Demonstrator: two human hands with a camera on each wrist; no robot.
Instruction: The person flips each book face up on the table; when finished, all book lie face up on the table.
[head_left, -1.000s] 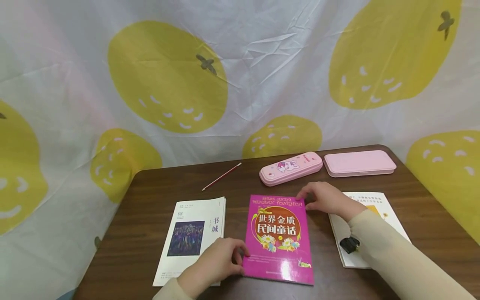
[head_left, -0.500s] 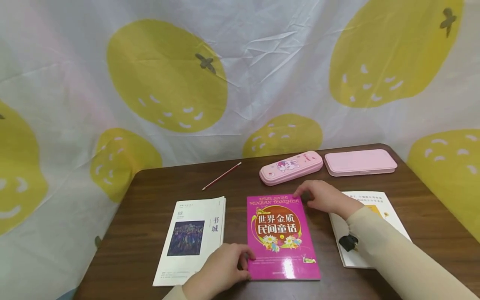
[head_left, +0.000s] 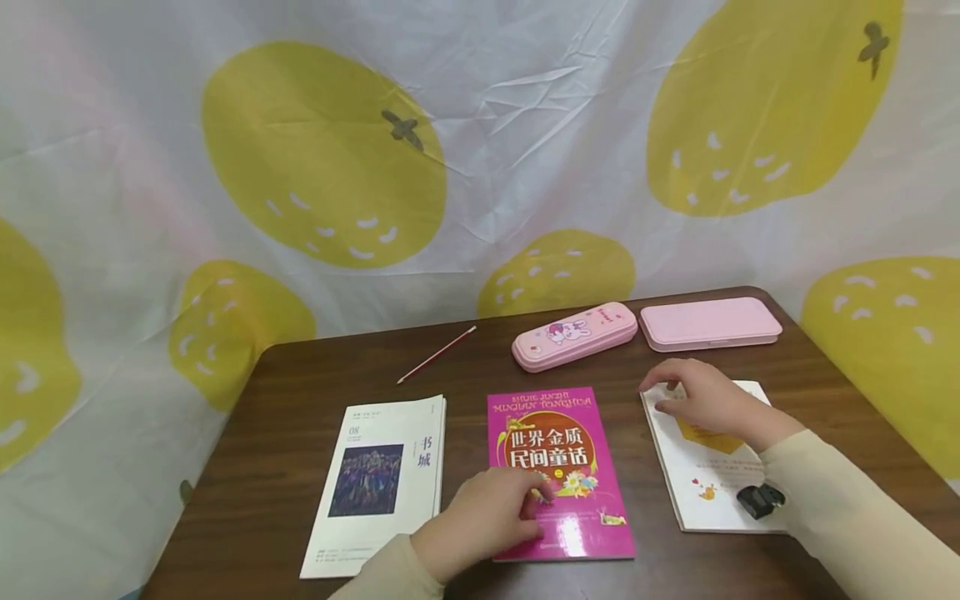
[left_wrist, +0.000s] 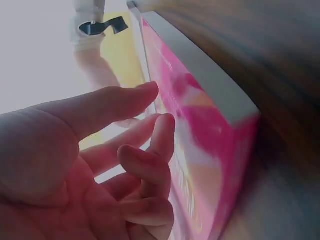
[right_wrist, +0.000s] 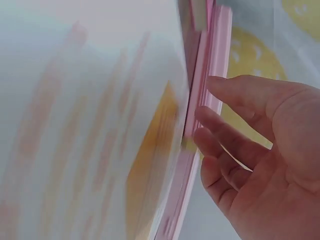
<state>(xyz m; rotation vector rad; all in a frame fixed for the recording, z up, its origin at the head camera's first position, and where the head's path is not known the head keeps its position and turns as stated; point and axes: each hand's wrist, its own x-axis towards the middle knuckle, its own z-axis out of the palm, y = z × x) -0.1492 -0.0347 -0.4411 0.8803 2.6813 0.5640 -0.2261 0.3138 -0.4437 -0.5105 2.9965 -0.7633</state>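
Note:
A magenta book point(head_left: 566, 533) with a flowered cover lies flat in the middle of the table. My left hand point(head_left: 487, 517) hovers over its lower left part, hiding some of the cover. Seen from the left wrist, the loosely bent fingers point(left_wrist: 145, 162) have nothing between them, and the book point(left_wrist: 200, 125) lies just past the fingertips. My right hand point(head_left: 712, 404) is over the top of a white book point(head_left: 708, 500) with an orange patch, its fingers relaxed. In the right wrist view, this hand point(right_wrist: 260, 135) holds nothing and overlaps the pink case behind.
Another white book point(head_left: 386, 542), with a dark picture, lies at the left. A red pencil point(head_left: 437, 354) is behind it. Two pink pencil cases, a rabbit-printed one point(head_left: 573, 337) and a plain one point(head_left: 712, 323), sit along the back edge before a lemon-patterned curtain point(head_left: 465, 192).
Both hands have let go of the magenta book, which was straightened slightly. My right hand has moved right over the white book; my left hand has moved right over the magenta cover.

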